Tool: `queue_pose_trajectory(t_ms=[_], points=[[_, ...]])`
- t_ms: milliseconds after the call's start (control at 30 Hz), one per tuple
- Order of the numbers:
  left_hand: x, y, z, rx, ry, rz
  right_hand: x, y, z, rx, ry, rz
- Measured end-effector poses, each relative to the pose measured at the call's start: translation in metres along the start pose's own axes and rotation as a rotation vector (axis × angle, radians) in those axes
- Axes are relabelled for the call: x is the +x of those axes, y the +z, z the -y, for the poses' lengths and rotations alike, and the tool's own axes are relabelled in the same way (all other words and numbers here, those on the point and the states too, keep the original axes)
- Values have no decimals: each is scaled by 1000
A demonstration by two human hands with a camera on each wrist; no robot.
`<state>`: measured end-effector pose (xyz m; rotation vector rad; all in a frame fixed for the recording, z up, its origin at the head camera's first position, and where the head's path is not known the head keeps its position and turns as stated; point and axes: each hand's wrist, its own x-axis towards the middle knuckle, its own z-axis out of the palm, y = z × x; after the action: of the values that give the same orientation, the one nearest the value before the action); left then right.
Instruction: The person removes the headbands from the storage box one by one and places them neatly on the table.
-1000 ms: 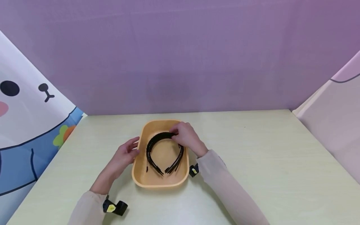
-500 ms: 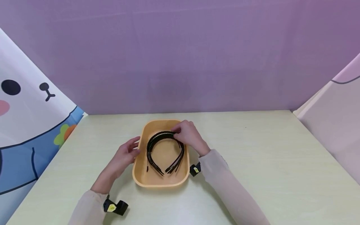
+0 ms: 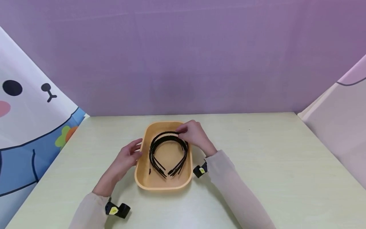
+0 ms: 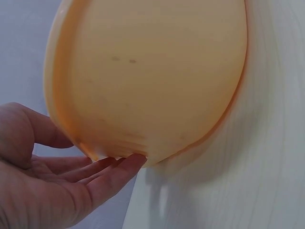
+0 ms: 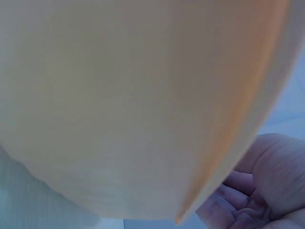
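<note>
Several black toothed headbands point(image 3: 166, 139) lie together in an orange-yellow tray point(image 3: 160, 188) in the head view. My right hand point(image 3: 195, 134) reaches over the tray's far right corner and pinches one thin headband point(image 3: 165, 133), whose arc stands apart above the others. In the right wrist view the tray wall point(image 5: 105, 109) blocks sight of this grip; part of the hand point(image 5: 267, 186) shows past the rim. At the tray's left side, my left hand point(image 3: 125, 157) touches the outer wall. The left wrist view has its fingers point(image 4: 112, 179) extended along the wall point(image 4: 157, 86).
The tray stands on a pale wood-look table point(image 3: 271, 165). A purple backdrop point(image 3: 183, 57) rises behind it, with a cartoon-printed cloth point(image 3: 25, 124) on the left and a pale cloth point(image 3: 340, 117) on the right. Each wrist carries a small black camera.
My right hand has moved slightly up and right, and the pinched headband has separated from the bunch toward the far end of the tray. The left hand stays at the tray's side.
</note>
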<state>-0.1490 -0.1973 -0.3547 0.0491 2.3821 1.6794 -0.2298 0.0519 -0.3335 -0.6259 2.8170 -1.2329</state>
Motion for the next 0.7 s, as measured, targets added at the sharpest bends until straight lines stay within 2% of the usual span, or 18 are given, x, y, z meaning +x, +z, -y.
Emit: queue_pose_trajectory(t_ms=[233, 700], points=[[1, 1, -1, -5, 11, -3, -1, -10, -2, 37, 31, 8], [3, 3, -1, 3, 22, -25, -3, -40, -13, -2, 38, -18]])
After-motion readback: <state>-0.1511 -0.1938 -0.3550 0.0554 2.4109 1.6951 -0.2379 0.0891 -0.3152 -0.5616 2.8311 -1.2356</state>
